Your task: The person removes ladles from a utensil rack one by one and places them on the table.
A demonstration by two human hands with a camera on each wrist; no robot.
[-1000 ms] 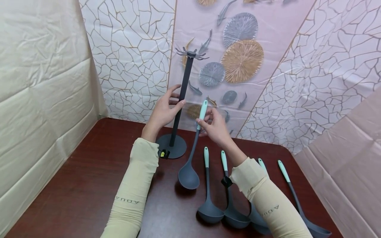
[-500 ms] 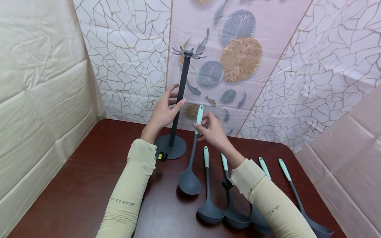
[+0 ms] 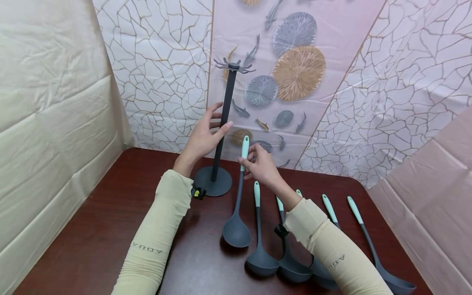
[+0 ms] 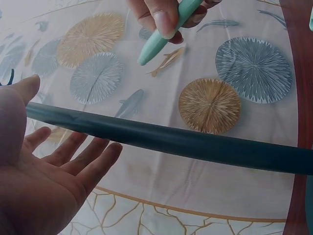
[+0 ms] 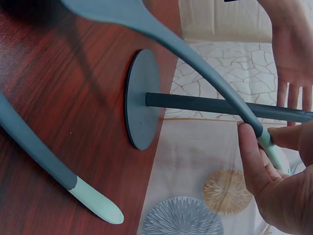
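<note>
My right hand (image 3: 262, 164) pinches a ladle (image 3: 237, 232) by its mint-green handle, between thumb and fingers. Its dark grey bowl hangs low, just above the table or near it; contact cannot be told. To the left stands a dark utensil stand (image 3: 228, 98) with a round base and a ring of hooks on top. My left hand (image 3: 203, 137) is beside its pole, thumb on one side and fairly straight fingers on the other. In the left wrist view the pole (image 4: 161, 139) runs between thumb and fingers, and the palm (image 4: 49, 196) shows loosely spread.
Several more ladles lie in a row on the right of the brown table (image 3: 92, 229), the nearest ladle (image 3: 262, 262) close beside the held one. My right sleeve (image 3: 324, 241) covers part of them. Patterned cloth (image 3: 162, 73) hangs behind the table.
The ladle in my right hand has come down and slightly toward me, its handle top dropping lower beside the pole. My left hand stays at the pole, and the stand keeps its place.
</note>
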